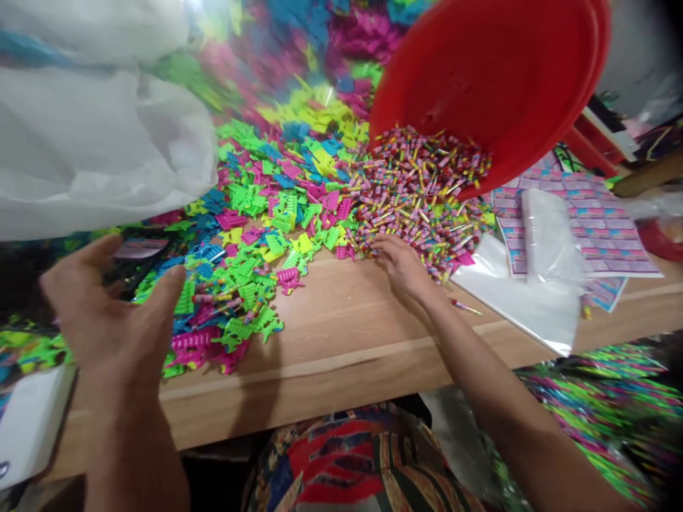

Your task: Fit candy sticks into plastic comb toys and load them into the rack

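Left fingers [166, 297] stand apart; whether right fingers [393, 247] pinch small pink-and-yellow tubes [421, 171], I cannot tell; round red plastic basin [496, 78] cut off above.

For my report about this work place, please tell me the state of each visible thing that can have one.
Left hand: raised, thumb and fingers apart
Right hand: fingers bent, at the pile's edge; grip unclear
Red basin: tilted
Small striped sticks: loose, heaped in and before basin
Colourful plastic pieces: loose, heaped
Printed sheets: flat, overlapping
White sack: bulging, wrinkled
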Motion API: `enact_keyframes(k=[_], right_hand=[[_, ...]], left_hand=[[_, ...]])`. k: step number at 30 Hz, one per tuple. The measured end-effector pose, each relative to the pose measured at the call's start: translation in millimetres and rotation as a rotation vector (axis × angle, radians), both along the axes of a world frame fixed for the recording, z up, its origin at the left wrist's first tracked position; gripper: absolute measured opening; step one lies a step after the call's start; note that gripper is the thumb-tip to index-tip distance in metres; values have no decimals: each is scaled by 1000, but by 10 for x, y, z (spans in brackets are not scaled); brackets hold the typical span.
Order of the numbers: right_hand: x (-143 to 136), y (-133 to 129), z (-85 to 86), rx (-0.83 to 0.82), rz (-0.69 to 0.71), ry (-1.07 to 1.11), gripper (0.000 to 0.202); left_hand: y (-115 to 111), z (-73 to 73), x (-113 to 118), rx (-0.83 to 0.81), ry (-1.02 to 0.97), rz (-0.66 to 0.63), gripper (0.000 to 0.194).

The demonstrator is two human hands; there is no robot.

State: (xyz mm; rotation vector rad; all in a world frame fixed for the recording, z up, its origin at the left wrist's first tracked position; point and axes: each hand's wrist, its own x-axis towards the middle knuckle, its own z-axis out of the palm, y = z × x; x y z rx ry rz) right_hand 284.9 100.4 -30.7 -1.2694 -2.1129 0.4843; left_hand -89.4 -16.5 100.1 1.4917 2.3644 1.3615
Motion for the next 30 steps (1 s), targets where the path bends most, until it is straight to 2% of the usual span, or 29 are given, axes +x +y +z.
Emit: enact_keyframes(k=[2, 3, 6, 8, 11, 15, 18, 22, 24, 28, 30], right_hand=[[41, 159, -103, 8, 7, -44, 32], [35, 191, -135, 11, 20, -61, 32], [-31, 136, -183, 14, 58, -123, 28], [-75, 35, -196, 12, 73, -159, 25], [-111, -103, -197, 10, 71, -196, 25], [-124, -184, -178, -7, 78, -219, 26], [-124, -197, -174, -20, 94, -214, 25], [-131, -203, -196, -28, 100, -194, 22], [-148, -214, -203, -28, 96, -179, 20], [-201, -278, -168, -24, 75, -150, 18], [-226, -324, -129, -20, 55, -132, 16]], left_hand=[[160, -105, 178, 39, -103, -115, 46], [265, -205, 308, 7, -156, -218, 41], [653, -585, 739, -165, -249, -472, 26], [933, -815, 989, -289, -182, -593, 23], [1306, -1045, 1251, -319, -117, -625, 26], [1620, -1210, 1409, -283, -98, -596, 32], [1666, -1284, 1424, -267, -69, -571, 36], [1525, -1328, 1384, -291, 5, -565, 39], [1426, -1340, 1351, -307, 35, -577, 34], [1253, -1352, 1240, -345, 59, -627, 12], [1173, -1324, 1165, -356, 68, -636, 15]])
